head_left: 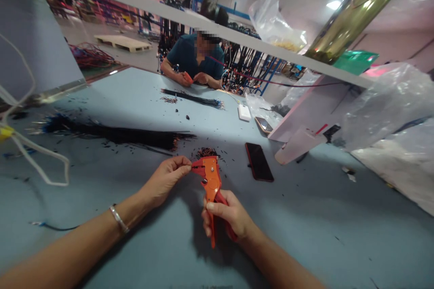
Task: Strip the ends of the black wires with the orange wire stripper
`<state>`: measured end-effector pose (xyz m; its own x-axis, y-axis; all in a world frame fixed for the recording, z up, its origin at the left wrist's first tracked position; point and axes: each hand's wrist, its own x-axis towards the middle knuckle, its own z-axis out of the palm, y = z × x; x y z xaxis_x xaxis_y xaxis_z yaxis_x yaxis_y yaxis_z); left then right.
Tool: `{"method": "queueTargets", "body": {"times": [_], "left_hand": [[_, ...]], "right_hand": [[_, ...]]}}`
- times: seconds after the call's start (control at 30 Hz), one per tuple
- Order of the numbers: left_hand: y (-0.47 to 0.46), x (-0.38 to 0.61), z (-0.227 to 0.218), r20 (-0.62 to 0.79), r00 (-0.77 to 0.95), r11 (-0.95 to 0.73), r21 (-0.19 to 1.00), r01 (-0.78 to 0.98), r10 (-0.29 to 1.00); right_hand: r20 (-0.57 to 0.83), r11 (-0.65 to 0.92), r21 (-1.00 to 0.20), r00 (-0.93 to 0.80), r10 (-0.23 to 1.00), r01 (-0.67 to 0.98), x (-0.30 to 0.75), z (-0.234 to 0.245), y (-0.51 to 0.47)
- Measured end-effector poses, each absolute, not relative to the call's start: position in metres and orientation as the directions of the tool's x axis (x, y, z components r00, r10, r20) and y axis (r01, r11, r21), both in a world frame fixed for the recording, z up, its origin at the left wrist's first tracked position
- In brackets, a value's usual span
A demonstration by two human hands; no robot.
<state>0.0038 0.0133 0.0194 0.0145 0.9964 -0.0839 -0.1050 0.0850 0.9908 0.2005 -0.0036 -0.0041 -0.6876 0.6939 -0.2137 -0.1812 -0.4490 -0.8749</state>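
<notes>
My right hand (230,216) is wrapped around the handles of an orange and red wire stripper (212,176), held upright over the table. My left hand (169,176) pinches the end of a thin black wire right at the stripper's red jaws. A black wire (63,228) with a blue terminal emerges from behind my left forearm at lower left; its middle is hidden. Beyond my hands lies a long bundle of black wires (129,137), with bare copper ends at right and blue terminals at left. A heap of cut insulation bits (206,152) sits just behind the stripper's head.
Across the table (322,235) a person (193,56) holds an orange tool near a smaller wire bundle (195,98). On the right lie a dark phone (259,161), another phone (263,125), a white box (243,112), a white cylinder (298,146) and plastic bags (389,104). A white cord (44,176) hangs at left.
</notes>
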Motion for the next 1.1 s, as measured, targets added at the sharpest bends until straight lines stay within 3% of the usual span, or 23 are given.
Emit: {"method": "queueTargets", "body": {"times": [0.3, 0.87, 0.97, 1.1], "left_hand": [[0.016, 0.005, 0.016, -0.137, 0.016, 0.138, 0.983, -0.124, 0.99], [0.015, 0.003, 0.025, -0.096, -0.052, 0.099, 0.993, 0.067, 0.994], [0.015, -0.001, 0.026, -0.083, -0.115, 0.092, 0.993, 0.077, 0.99], [0.013, 0.002, 0.029, -0.049, -0.102, 0.059, 0.994, 0.093, 0.994]], "right_hand": [[-0.252, -0.454, -0.866, -0.599, 0.76, -0.212, 0.195, -0.004, -0.004], [-0.298, -0.498, -0.841, -0.586, 0.754, -0.213, 0.214, 0.009, 0.007], [-0.271, -0.469, -0.829, -0.516, 0.812, -0.303, 0.222, 0.016, 0.012], [-0.212, -0.435, -0.846, -0.556, 0.803, -0.306, 0.225, 0.02, 0.014]]}}
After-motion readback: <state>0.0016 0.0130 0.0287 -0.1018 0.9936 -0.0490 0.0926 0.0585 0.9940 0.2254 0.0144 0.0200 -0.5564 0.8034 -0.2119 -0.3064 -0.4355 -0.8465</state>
